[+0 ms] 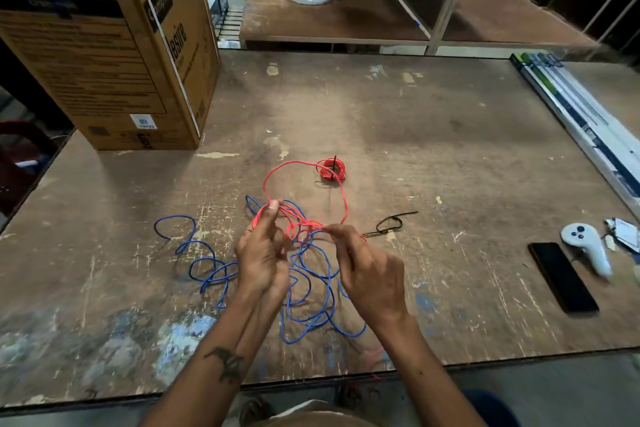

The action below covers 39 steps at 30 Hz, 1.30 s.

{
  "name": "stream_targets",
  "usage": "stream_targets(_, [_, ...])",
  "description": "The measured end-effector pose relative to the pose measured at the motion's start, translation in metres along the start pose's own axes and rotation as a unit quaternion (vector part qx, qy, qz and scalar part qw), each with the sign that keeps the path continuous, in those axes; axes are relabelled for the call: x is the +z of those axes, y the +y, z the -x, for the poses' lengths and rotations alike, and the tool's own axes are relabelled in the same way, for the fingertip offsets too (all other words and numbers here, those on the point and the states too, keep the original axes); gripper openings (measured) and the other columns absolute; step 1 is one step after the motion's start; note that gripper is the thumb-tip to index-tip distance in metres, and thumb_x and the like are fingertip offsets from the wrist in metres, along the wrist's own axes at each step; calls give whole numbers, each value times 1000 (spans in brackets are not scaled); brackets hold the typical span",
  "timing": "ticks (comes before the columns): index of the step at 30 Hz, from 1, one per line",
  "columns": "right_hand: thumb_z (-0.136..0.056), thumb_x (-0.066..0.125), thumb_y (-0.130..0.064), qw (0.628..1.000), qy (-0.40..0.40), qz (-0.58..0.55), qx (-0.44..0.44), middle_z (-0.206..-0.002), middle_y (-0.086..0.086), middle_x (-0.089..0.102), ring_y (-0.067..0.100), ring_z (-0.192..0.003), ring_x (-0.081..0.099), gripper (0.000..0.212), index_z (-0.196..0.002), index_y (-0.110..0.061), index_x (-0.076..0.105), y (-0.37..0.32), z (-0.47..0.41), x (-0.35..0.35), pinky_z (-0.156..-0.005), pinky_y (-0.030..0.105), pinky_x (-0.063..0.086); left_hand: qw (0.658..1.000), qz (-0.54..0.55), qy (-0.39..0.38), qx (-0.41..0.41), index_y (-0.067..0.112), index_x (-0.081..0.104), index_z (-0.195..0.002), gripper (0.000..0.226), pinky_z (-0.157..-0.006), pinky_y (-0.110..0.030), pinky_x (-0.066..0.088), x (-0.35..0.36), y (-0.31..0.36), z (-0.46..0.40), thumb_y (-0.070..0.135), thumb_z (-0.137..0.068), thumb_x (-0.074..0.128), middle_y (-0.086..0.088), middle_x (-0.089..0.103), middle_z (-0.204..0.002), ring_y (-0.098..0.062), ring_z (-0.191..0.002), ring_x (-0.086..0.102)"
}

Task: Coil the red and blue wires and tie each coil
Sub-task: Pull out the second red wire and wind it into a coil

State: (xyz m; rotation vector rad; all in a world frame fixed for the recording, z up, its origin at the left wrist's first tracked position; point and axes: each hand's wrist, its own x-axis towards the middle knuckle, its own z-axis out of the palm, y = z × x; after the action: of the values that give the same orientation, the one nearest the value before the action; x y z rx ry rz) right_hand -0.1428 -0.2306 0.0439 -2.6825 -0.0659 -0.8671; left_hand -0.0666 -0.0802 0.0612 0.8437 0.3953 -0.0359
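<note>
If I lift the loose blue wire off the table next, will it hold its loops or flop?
Probably flop: the thin blue wire sprawls in uneven, overlapping loops on the worn wooden table. It likely snags too, since it crosses under the red wire both hands hold.

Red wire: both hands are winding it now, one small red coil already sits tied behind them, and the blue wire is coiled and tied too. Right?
Not quite. The head view shows the blue wire lying loose and tangled on the table, neither coiled nor tied. The rest holds: the left hand and right hand work the red wire, with the tied red coil behind.
</note>
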Motion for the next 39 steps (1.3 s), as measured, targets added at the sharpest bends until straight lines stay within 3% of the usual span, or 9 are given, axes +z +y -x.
stream_targets(4, [-107,60,-25,999,18,18,-20,-59,0,59,18,-46,55,31,-134,-38,70,10,16,-6,-44,35,36,999,33,7,-14,17,68,-92,11,-39,-17,28,-11,13,-25,16,-103,67,14,27,-43,-3,-35,20])
stream_targets(9, [-106,51,-51,966,-216,-58,127,-81,-6,75,20,-76,72,22,-124,-56,63,33,21,-7,-65,37,55,995,78,21,-54,21,62,-91,17,-40,-18,18,-32,26,-69,18,-107,58,10,26,-40,-6,-31,20])
stream_targets(12, [-110,55,-36,873,-358,-298,145,-92,-18,75,11,-84,71,20,-105,-39,74,48,18,-20,-81,39,56,996,53,24,-67,19,63,-93,17,-37,-18,19,-40,30,-91,16,-108,56,9,26,-38,-7,-28,22])
stream_targets(15, [-113,52,-22,738,-495,-437,141,-85,-10,62,17,-55,56,20,-102,-25,68,51,17,-35,-55,27,44,997,35,42,-54,19,62,-91,18,-37,-18,20,-38,26,-105,14,-108,56,11,33,-38,-7,-28,22])
stream_targets(19, [-111,53,-26,668,-551,-480,141,-81,2,55,21,-61,56,15,-105,-24,67,50,23,-40,-60,25,47,994,14,107,-22,18,62,-88,18,-37,-18,22,-36,28,-129,12,-105,63,13,43,-41,-3,-30,24])
stream_targets(27, [-96,58,-11,749,-493,-430,105,-155,1,54,2,-141,53,51,-146,-22,61,9,31,-3,-116,28,44,997,44,-52,-25,18,67,-84,21,-39,-19,23,16,31,-77,20,-105,64,12,26,-43,-3,-34,20])
stream_targets(31, [-97,53,11,673,-360,-600,239,-162,8,48,25,-132,67,77,-163,-22,29,-4,27,4,-106,46,53,980,69,-176,-65,19,74,-84,27,-40,-18,20,26,36,-41,20,-106,59,12,20,-50,-3,-35,20])
stream_targets(36, [-105,59,-40,536,-178,-722,399,-119,17,74,15,-76,67,44,-122,-3,77,-31,10,9,-61,24,55,987,21,-161,8,19,68,-80,28,-41,-20,21,27,49,-29,19,-106,60,11,21,-50,-2,-37,19])
stream_targets(39, [-104,50,-47,626,-155,-644,412,-81,-2,66,2,-48,29,55,-115,0,78,-32,6,20,-42,15,25,989,-4,-144,17,15,67,-88,18,-41,-20,22,20,49,-28,20,-104,63,13,27,-48,-3,-36,20])
